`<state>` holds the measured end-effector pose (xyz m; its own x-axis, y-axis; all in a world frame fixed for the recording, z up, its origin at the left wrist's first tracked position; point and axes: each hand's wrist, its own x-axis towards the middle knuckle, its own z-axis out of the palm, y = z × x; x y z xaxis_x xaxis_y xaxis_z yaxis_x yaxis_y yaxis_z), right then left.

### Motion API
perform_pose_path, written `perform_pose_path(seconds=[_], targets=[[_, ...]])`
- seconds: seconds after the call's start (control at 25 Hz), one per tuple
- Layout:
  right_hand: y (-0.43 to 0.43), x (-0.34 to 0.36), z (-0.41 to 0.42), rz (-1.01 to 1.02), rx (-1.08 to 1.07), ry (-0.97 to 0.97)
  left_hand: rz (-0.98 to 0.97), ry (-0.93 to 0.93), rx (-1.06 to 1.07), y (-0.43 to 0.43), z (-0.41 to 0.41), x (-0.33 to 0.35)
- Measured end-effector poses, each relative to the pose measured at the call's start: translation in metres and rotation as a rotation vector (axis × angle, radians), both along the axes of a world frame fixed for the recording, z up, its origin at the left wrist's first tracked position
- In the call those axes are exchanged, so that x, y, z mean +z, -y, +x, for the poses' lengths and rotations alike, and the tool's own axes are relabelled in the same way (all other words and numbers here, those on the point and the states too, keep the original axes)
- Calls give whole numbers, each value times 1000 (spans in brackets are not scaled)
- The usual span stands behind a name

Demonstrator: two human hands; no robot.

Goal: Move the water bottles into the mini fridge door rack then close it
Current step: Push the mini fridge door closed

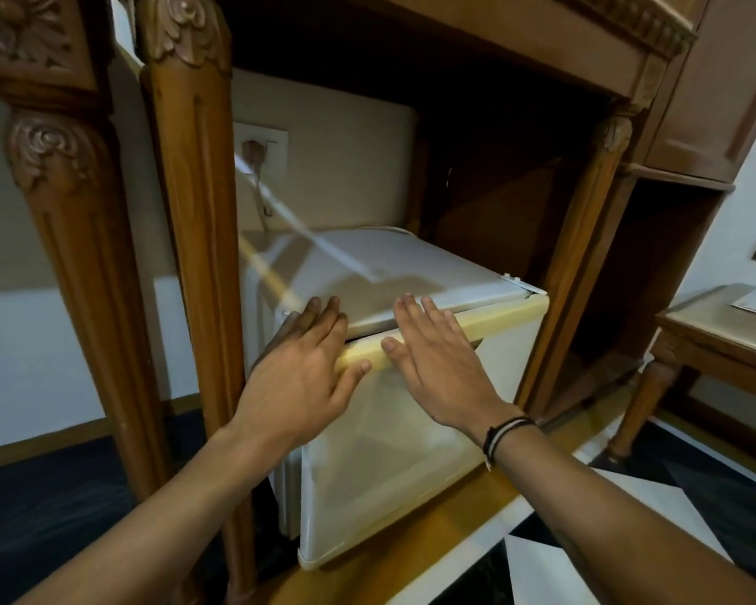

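We press our left hand point(300, 364) and right hand point(433, 355), both flat and open, on the mini fridge door point(393, 451), nearly shut; no water bottles visible.

Both hands flat on fridge door point(402, 469) top edge, fingers spread: left hand point(300, 373) at door's left corner, right hand point(441, 364) just beside it. Fridge sits inside carved wooden cabinet point(193, 220). Plug point(254, 152) in wall socket behind.
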<state>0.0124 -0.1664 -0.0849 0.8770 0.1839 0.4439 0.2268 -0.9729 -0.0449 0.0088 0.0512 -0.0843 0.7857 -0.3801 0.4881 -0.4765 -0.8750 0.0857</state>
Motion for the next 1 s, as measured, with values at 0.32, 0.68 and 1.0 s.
perform_pose_path(seconds=[0.32,0.68,1.0], targets=[[-3,-31,28,31,-37,323,-3,241,145,18,7,-21],[1,-37,37,141,3,350,-23,157,282,34,7,-19],[-1,33,-4,29,-23,-203,91,-282,334,46,-27,31]])
